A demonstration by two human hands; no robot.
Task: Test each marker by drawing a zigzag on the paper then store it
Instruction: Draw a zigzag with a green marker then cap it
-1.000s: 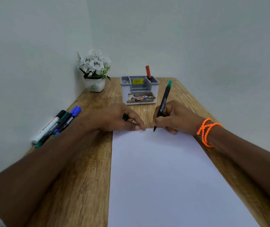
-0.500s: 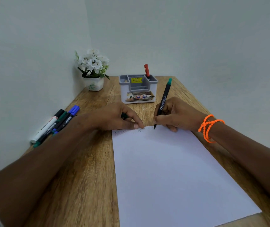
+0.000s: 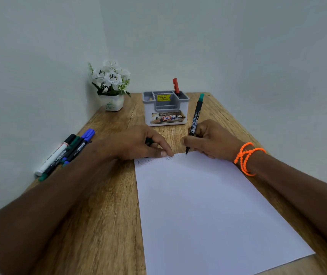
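Along the table's (image 3: 103,205) left edge, against the wall at centre left of the frame, a bundle of markers (image 3: 65,153) lies packed together — white, black, green and blue-capped. Between them and the paper (image 3: 198,205) runs a bare strip of wood, crossed by the left forearm. A flowerpot (image 3: 112,102) sits in the far left corner, upper centre-left of the frame.

The left hand (image 3: 136,143) lies palm down at the paper's top left corner, fingers curled, fingertips pressing the sheet's top edge; something dark green shows under the fingers, too hidden to name. A faint zigzag (image 3: 154,160) runs along the top margin. The rest of the sheet lies blank, reaching to the lower right of the frame, its near right corner close to the table's edge.

Behind the hands, top centre, the holder (image 3: 166,110) stands with a red marker (image 3: 176,87) upright in its right rear compartment.

The right hand (image 3: 212,141) pinches the green marker (image 3: 195,120) low on the barrel — tip on the paper's top edge, cap end tilted away toward the holder. Orange beads (image 3: 247,157) wrap the wrist.
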